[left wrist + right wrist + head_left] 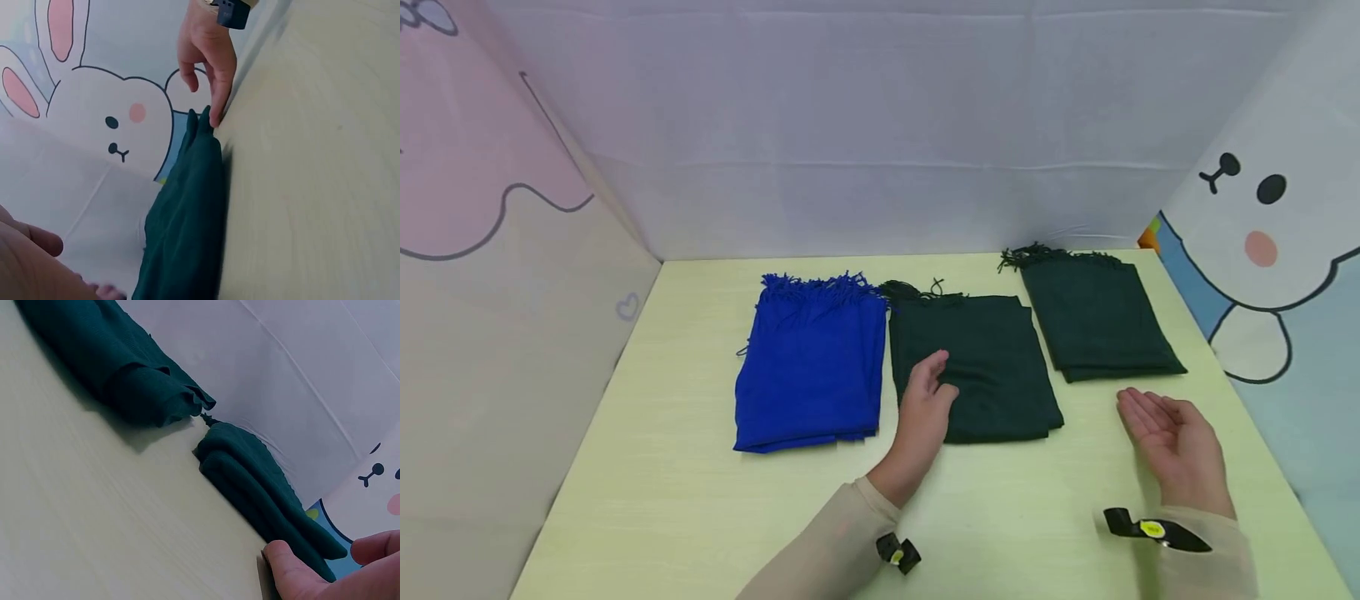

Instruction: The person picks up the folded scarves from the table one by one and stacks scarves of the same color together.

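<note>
Three folded, fringed scarves lie in a row on the table, fringes toward the back wall. The blue scarf (812, 367) is leftmost, with a dark green scarf (992, 342) beside it. A second dark green scarf (1097, 317) lies farther back at the right. My left hand (925, 417) overlaps the front left part of the middle scarf, its fingers loosely bent and gripping nothing. Just in front of the right scarf, my right hand (1180, 454) has its palm turned up and inward. The right wrist view shows its thumb (287, 565) close to the layered folded edge.
A pale yellow table (647, 467) carries the scarves. White cloth (880, 133) hangs behind it, and printed side panels, one with a rabbit face (1262, 217), stand at both sides. Dark straps with small devices (1157, 531) sit on both sleeves.
</note>
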Demonstrator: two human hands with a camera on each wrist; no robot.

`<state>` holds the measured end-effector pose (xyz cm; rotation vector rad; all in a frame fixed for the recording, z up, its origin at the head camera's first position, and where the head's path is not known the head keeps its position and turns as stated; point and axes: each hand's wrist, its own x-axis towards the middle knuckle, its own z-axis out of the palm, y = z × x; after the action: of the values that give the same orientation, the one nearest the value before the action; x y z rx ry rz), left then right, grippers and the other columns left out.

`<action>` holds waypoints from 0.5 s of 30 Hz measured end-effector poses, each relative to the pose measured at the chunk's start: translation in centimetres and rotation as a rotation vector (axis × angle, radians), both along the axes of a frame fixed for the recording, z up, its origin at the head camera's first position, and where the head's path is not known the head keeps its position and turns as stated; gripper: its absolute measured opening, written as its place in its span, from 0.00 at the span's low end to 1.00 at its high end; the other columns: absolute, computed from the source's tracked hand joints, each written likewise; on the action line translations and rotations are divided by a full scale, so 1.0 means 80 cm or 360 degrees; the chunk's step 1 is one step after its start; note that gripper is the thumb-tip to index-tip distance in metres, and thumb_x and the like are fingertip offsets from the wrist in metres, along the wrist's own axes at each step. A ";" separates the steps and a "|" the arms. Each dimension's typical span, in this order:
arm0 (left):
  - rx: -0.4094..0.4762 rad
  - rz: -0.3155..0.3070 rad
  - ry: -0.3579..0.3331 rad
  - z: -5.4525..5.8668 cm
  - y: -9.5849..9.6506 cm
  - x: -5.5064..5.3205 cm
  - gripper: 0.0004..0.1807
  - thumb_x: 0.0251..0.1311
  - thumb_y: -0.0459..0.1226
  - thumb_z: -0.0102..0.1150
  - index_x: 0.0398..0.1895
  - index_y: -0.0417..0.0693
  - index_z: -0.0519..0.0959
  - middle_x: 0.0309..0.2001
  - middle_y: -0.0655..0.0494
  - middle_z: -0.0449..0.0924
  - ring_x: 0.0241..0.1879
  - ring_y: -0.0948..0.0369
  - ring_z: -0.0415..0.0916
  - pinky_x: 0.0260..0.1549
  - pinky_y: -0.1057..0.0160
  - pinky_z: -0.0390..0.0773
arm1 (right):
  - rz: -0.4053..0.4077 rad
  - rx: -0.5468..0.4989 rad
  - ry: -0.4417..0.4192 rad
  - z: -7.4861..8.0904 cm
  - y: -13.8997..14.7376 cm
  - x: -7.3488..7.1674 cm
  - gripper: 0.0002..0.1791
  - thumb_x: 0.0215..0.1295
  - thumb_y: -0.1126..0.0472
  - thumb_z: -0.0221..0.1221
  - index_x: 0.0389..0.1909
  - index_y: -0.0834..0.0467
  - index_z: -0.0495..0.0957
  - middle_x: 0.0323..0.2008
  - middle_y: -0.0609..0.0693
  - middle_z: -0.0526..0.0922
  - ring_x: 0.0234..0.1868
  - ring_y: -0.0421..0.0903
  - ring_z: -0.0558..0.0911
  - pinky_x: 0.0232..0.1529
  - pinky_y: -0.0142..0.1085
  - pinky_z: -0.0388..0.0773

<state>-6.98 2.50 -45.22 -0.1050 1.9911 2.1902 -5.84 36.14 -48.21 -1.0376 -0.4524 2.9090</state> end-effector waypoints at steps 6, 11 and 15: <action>0.0377 -0.0437 -0.0235 -0.002 0.041 -0.019 0.19 0.75 0.34 0.46 0.65 0.42 0.73 0.63 0.47 0.75 0.62 0.52 0.75 0.62 0.53 0.73 | -0.0032 0.0023 -0.0010 0.001 -0.007 0.007 0.19 0.75 0.62 0.54 0.64 0.55 0.73 0.56 0.55 0.81 0.72 0.47 0.66 0.72 0.43 0.60; 0.0602 -0.0526 -0.0403 -0.004 0.076 -0.037 0.19 0.75 0.35 0.47 0.64 0.40 0.73 0.61 0.45 0.77 0.60 0.51 0.77 0.61 0.52 0.74 | 0.0005 0.0092 0.0026 0.003 -0.010 0.004 0.20 0.75 0.61 0.55 0.65 0.54 0.72 0.59 0.55 0.80 0.73 0.48 0.64 0.72 0.45 0.60; 0.0770 -0.0565 -0.0531 -0.006 0.101 -0.051 0.21 0.76 0.34 0.44 0.67 0.37 0.69 0.64 0.40 0.73 0.64 0.47 0.72 0.64 0.49 0.70 | 0.0011 0.0102 0.0046 -0.002 -0.008 0.010 0.19 0.76 0.60 0.53 0.65 0.55 0.71 0.53 0.57 0.83 0.72 0.49 0.65 0.71 0.45 0.59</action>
<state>-11.02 10.59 -45.68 -0.0416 1.1696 2.1728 -5.02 35.52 -48.37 -0.9862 -0.5453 2.8905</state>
